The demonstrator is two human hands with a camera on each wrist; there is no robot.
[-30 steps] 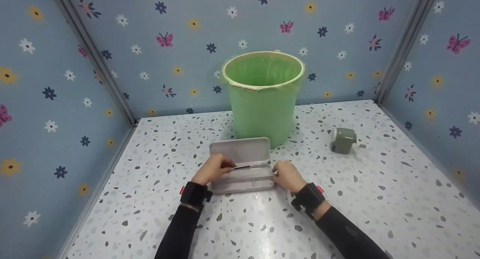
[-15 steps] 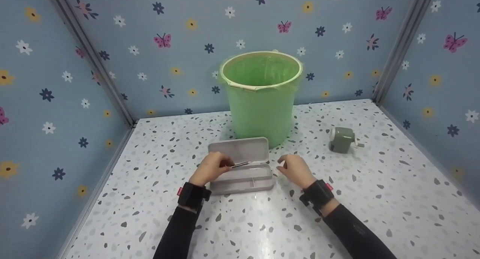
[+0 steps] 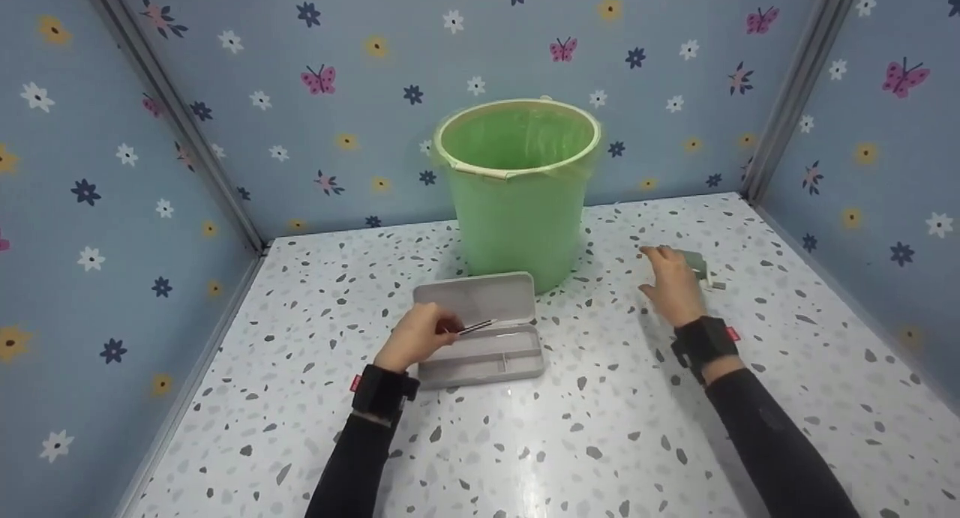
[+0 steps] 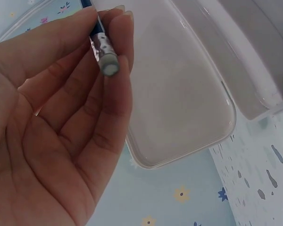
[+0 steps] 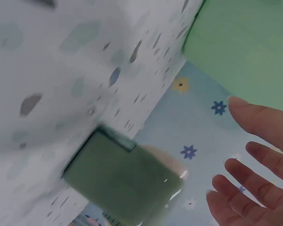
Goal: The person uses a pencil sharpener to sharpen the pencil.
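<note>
One dark blue pencil [image 3: 477, 327] is sitting in the person's left hand [image 3: 416, 336], which is pinching it between thumb and fingers in front of the green bin [image 3: 517, 226]. Its eraser end [image 4: 109, 66] is pointing back toward the wrist. Below it, also in front of the bin, a pencil case [image 3: 495, 344] is lying open on the tabletop [image 3: 630, 398]. Over to the bin's right, the right hand [image 3: 673, 285] is hovering beside a crank sharpener [image 5: 125, 179], its fingers spreading wide and holding nothing.

From where I'm standing, that right hand is needing a measured grasp: I'd be bringing thumb and fingers around both sides of the body, avoiding the crank [image 3: 717, 285], and squeezing evenly so nothing is tipping. The left is best holding lightly, clearing the raised lid [image 3: 499, 297] just before the bin.
</note>
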